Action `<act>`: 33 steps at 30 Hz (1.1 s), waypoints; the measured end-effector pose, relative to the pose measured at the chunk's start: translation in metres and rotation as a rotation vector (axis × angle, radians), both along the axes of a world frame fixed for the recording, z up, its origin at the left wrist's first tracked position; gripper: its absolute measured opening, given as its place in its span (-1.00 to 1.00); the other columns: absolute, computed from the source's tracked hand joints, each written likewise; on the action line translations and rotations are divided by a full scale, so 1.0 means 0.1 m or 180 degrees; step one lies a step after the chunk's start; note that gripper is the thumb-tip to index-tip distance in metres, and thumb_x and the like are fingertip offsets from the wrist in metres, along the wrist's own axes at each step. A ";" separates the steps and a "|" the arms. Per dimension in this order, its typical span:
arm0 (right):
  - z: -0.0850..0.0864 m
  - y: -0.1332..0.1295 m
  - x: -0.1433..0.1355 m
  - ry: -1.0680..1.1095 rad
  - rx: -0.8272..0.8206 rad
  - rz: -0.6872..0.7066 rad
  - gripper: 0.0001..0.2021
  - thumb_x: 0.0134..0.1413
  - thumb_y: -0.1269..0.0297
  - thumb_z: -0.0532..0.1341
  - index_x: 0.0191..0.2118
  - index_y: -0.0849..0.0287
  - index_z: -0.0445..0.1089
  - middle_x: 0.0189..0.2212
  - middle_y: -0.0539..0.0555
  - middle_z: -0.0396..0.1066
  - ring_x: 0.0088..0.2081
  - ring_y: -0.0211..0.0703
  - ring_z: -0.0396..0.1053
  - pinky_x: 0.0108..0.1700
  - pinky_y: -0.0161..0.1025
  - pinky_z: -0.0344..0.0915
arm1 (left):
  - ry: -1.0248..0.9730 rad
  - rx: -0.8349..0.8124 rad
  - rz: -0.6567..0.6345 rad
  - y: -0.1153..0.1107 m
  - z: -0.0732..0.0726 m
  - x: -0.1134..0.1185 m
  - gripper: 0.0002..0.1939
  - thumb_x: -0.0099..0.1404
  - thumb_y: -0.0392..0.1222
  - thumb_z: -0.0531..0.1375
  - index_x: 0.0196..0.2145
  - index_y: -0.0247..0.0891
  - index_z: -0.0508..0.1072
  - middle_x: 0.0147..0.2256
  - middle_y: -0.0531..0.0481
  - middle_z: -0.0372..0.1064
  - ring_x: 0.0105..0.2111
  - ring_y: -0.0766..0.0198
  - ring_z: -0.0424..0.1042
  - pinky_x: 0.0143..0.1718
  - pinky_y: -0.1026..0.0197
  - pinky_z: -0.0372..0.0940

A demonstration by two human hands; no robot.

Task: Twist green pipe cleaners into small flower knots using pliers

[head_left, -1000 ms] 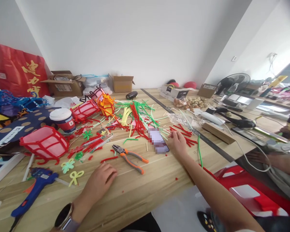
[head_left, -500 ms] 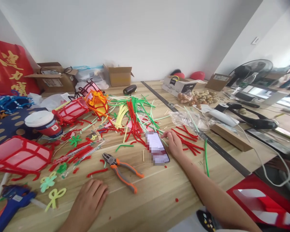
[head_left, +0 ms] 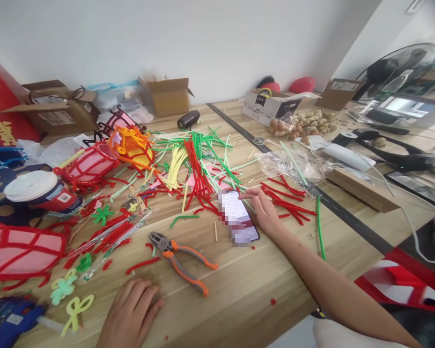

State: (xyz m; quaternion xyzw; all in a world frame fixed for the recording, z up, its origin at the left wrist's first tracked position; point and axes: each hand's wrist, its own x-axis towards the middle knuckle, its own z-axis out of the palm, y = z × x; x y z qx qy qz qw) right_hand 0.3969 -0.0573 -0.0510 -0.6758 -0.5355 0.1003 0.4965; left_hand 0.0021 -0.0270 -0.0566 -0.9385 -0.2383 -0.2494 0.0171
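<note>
A smartphone (head_left: 244, 217) lies face up on the wooden table with its screen lit; part of it is pixelated. My right hand (head_left: 263, 209) rests at its right side, index finger stretched over the upper edge of the screen and the other fingers loosely bent. Nothing is held in it. My left hand (head_left: 133, 309) lies palm down on the table near the front edge, fingers extended and slightly curved, empty. Pliers (head_left: 183, 258) with orange and grey handles lie with jaws to the left, between the left hand and the phone.
Red pipe cleaners (head_left: 290, 203) lie right of the phone; a pile of green, yellow and red ones (head_left: 199, 164) lies behind. Red-framed lanterns (head_left: 25, 249), a paper cup (head_left: 43, 191) and a blue glue gun (head_left: 14, 319) stand left. A plastic bag (head_left: 288, 164) and cardboard strip (head_left: 362, 189) lie right.
The view has shifted slightly, so most things sit a little differently in the picture. My right index finger has moved from the phone's side onto its upper edge. My left hand stays on the table.
</note>
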 end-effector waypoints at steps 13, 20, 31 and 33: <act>-0.03 0.00 0.03 0.0067 -0.0160 0.0110 -0.57 0.28 -0.07 -0.17 -0.10 0.06 0.29 -0.17 0.12 0.49 -0.05 0.01 0.36 0.07 -0.01 0.19 | 0.0064 -0.0027 -0.0019 0.02 0.08 0.03 -0.72 0.37 0.01 0.01 -0.30 -0.18 0.41 -0.39 0.00 0.42 -0.34 0.24 0.37 -0.27 0.22 0.25; -0.03 0.00 0.03 0.0075 -0.0178 0.0137 -0.56 0.27 -0.10 -0.17 -0.06 0.08 0.24 -0.16 0.13 0.51 -0.03 0.02 0.36 0.06 0.01 0.18 | 0.0094 0.0005 -0.0034 0.03 0.07 0.02 -0.71 0.37 0.01 0.00 -0.29 -0.18 0.40 -0.39 0.00 0.41 -0.34 0.24 0.36 -0.27 0.22 0.24; -0.04 0.01 0.04 -0.0006 -0.0147 0.0201 -0.58 0.28 -0.06 -0.17 -0.01 0.07 0.22 -0.13 0.14 0.49 0.00 0.03 0.36 0.08 0.02 0.17 | 0.0074 -0.0015 -0.0001 0.04 0.07 0.02 -0.71 0.36 0.02 0.01 -0.31 -0.17 0.42 -0.38 -0.01 0.43 -0.34 0.23 0.38 -0.26 0.22 0.26; -0.04 0.00 0.03 -0.0024 -0.0164 0.0197 -0.57 0.28 -0.06 -0.17 0.00 0.07 0.22 -0.14 0.14 0.49 -0.01 0.03 0.36 0.07 0.03 0.18 | 0.0064 -0.0026 -0.0010 0.03 0.06 0.02 -0.72 0.36 0.02 0.02 -0.31 -0.17 0.42 -0.39 0.00 0.42 -0.34 0.23 0.37 -0.26 0.22 0.25</act>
